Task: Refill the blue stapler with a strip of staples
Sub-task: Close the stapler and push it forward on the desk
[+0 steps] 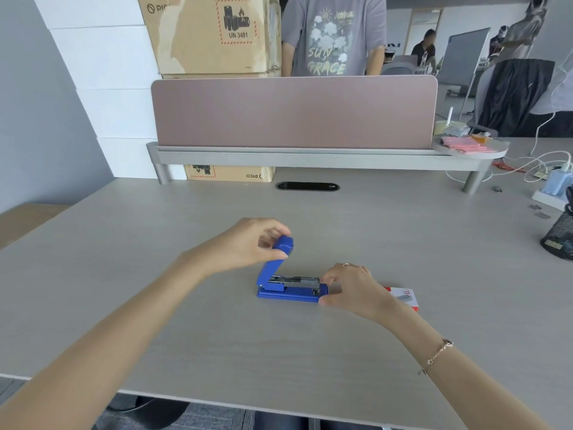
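The blue stapler (290, 293) lies on the grey desk (217, 336) in the middle, its base flat and its lid swung up. My left hand (248, 243) grips the raised lid's tip (282, 245) between thumb and fingers. The metal staple channel (297, 281) lies exposed along the base. My right hand (350, 288) is at the stapler's right end, with fingertips touching the channel's front and the thumb against the base. I cannot tell whether a staple strip is under those fingers. A red and white staple box (404, 297) lies just right of my right hand, partly hidden by it.
A pink divider screen (294, 111) on a grey shelf stands across the back. A black mesh pen holder (561, 231) and a power strip with cables (555, 184) sit at the right edge. Cardboard boxes (214, 32) and a standing person (333, 35) are behind the divider.
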